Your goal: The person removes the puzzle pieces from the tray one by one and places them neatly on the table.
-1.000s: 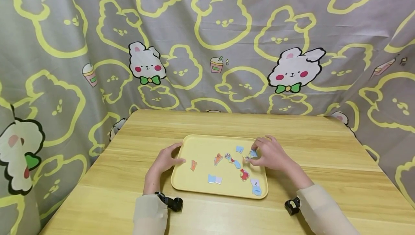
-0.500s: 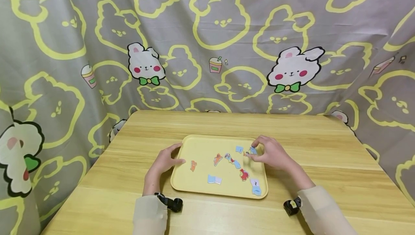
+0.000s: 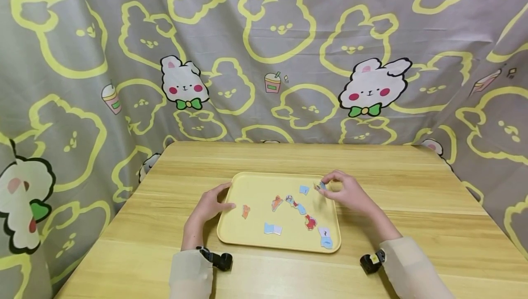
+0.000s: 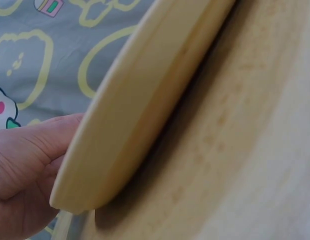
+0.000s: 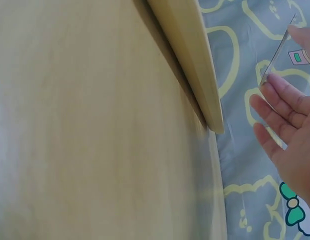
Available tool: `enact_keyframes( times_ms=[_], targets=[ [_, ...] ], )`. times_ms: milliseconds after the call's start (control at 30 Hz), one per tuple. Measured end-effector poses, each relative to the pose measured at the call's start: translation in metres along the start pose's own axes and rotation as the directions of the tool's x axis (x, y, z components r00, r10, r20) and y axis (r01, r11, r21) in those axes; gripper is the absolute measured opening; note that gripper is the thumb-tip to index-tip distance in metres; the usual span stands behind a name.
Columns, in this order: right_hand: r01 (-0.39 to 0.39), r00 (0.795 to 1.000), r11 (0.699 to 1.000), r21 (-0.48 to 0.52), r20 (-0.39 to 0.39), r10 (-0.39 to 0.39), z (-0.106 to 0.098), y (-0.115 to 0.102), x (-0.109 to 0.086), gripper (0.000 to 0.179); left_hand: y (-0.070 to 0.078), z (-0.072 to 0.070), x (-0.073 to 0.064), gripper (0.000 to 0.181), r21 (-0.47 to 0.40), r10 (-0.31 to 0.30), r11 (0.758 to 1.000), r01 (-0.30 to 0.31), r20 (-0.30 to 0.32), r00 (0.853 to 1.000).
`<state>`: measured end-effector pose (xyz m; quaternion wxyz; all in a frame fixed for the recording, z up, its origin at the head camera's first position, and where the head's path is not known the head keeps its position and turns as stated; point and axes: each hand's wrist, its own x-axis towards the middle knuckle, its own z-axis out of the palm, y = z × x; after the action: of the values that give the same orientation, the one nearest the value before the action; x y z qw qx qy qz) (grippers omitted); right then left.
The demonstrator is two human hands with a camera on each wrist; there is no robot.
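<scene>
Just above the back right of the yellow tray (image 3: 255, 243), my right hand (image 3: 350, 192) pinches a puzzle piece (image 3: 318, 186) between thumb and index finger. In the right wrist view this piece (image 5: 278, 51) appears edge-on as a thin sliver, while the other fingers of the right hand (image 5: 290, 107) spread loosely. My left hand (image 3: 210, 203) grips the tray's left edge, its thumb over the rim. Part of the left hand (image 4: 30, 165) is hidden behind the tray wall (image 4: 130, 115) in the left wrist view. A light blue piece (image 3: 304, 190) lies left of the raised one.
Other flat puzzle pieces lie in the tray: two orange ones (image 3: 246, 211), a joined blue-and-red strip (image 3: 300, 208), a red one (image 3: 310, 222), a blue-and-lilac pair (image 3: 273, 229) and another at the front right (image 3: 325, 238). A wooden table (image 3: 136, 244) bears the tray; a patterned curtain (image 3: 231, 28) hangs behind.
My right hand has lifted the puzzle piece and shifted slightly back and right with it, off the other tray pieces. The left hand stays at the tray's edge.
</scene>
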<state>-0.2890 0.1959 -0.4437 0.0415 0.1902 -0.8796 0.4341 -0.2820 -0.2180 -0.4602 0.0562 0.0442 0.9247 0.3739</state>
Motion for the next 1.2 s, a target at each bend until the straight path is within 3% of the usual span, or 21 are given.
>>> enact_keyframes(
  times_ms=[433, 1200],
  targets=[
    [-0.040, 0.999, 0.997, 0.064, -0.008, 0.040, -0.002, 0.004, 0.000, 0.029, 0.000, 0.000, 0.000, 0.072, 0.002, -0.003, 1.000, 0.003, 0.003, 1.000],
    [-0.071, 0.997, 0.994, 0.080, -0.023, 0.073, -0.010, 0.013, -0.002, 0.032, -0.001, 0.000, 0.001, 0.072, -0.004, -0.002, 1.000, 0.002, 0.004, 1.000]
  ],
)
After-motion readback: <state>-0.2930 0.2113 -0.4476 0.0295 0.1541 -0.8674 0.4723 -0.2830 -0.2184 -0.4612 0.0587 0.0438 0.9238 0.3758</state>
